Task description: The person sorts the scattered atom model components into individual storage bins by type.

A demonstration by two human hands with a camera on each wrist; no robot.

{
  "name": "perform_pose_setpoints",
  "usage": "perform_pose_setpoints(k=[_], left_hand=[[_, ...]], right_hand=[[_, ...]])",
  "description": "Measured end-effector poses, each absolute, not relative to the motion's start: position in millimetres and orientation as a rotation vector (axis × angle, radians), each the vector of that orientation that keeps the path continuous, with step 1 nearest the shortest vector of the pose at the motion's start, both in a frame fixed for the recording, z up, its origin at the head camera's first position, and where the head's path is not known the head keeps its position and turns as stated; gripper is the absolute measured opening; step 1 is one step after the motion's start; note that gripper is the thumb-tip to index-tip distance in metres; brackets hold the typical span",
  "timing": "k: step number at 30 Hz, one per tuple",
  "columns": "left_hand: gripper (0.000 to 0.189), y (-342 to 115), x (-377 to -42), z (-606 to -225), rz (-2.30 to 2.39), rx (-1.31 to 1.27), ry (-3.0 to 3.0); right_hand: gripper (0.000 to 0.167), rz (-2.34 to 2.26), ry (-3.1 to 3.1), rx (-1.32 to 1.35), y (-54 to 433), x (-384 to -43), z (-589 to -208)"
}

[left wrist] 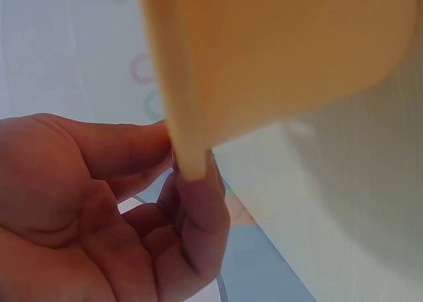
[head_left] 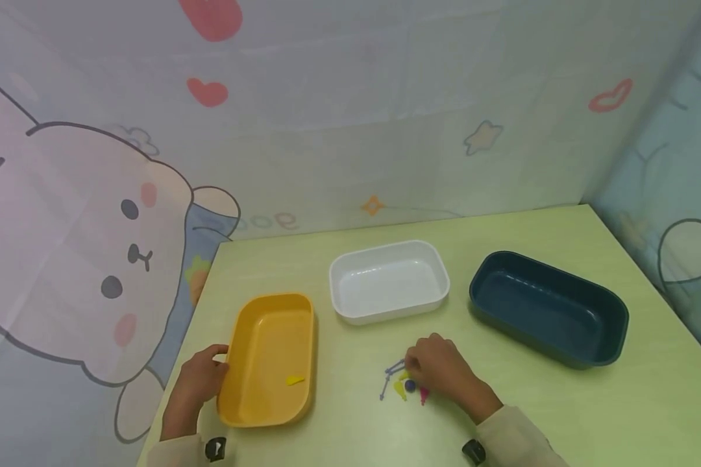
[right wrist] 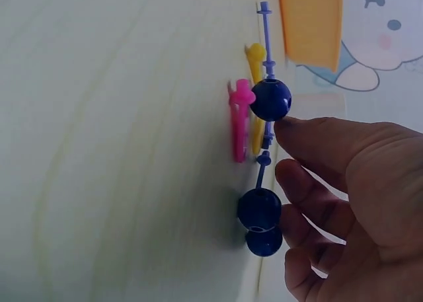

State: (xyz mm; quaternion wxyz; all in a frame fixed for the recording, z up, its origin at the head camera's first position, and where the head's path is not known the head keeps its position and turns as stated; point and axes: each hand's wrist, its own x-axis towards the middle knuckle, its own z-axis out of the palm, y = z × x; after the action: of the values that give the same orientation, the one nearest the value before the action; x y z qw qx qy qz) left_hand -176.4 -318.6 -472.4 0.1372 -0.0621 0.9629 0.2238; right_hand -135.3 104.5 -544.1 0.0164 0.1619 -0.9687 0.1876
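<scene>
Smooth glossy plastic yellow tray, white tray of glossy plastic, dark blue tray in smooth satin plastic, small shiny plastic picks and glossy dark blue beads, pale green matt surface with faint wood grain
</scene>
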Motion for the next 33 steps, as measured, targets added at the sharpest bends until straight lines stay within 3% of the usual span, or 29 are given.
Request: perform_pose_setpoints(k=[9, 33], left_hand=[[0.040, -317.3, -173.5, -472.1, 0.654, -0.173, 2.786], [0.042, -319.7, -178.1, -475.1, 0.663, -0.194, 2.772]], right_hand=[[0.008, 0.518, -3.048, 0.517, 101.8, -134.8, -548.9], [0.019, 0.622, -3.064, 0.492, 102.7, -140.3, -551.0]])
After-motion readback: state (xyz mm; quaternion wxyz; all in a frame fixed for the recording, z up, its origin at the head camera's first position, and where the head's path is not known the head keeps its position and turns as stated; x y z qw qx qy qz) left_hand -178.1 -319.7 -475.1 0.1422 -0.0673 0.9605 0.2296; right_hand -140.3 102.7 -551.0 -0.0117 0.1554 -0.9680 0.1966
